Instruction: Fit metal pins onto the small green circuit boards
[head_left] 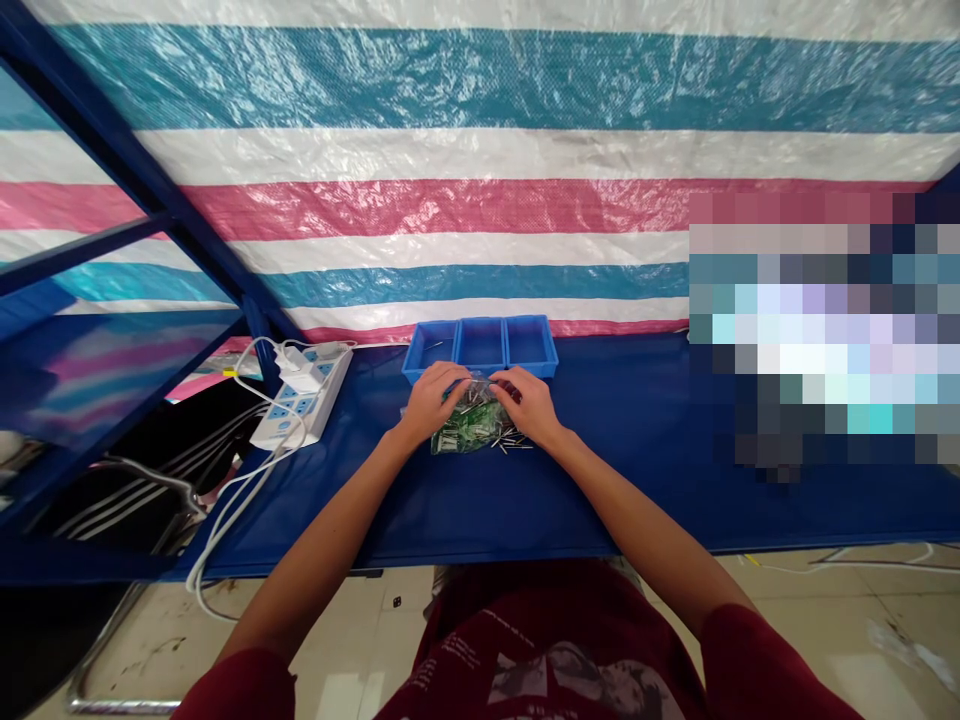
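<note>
A clear plastic bag with green and metallic contents [469,425] lies on the blue table, in front of three joined blue trays [481,343]. Over the bag's upper left part is my left hand [437,397], its fingers bent and closed on something too small to make out. My right hand [525,400] faces it from the right, thumb and fingers pinched near the bag's top edge; what they hold is also unclear. Thin metal pieces [513,440] lie loose beside the bag's right side. One thin piece rests in the left tray; the fingertips nearly meet.
A white power strip [304,398] with plugs and cables stands at the table's left, beside a blue metal frame [259,330]. Behind the table hangs a striped plastic sheet [465,210]. Blurred blocks cover the right side.
</note>
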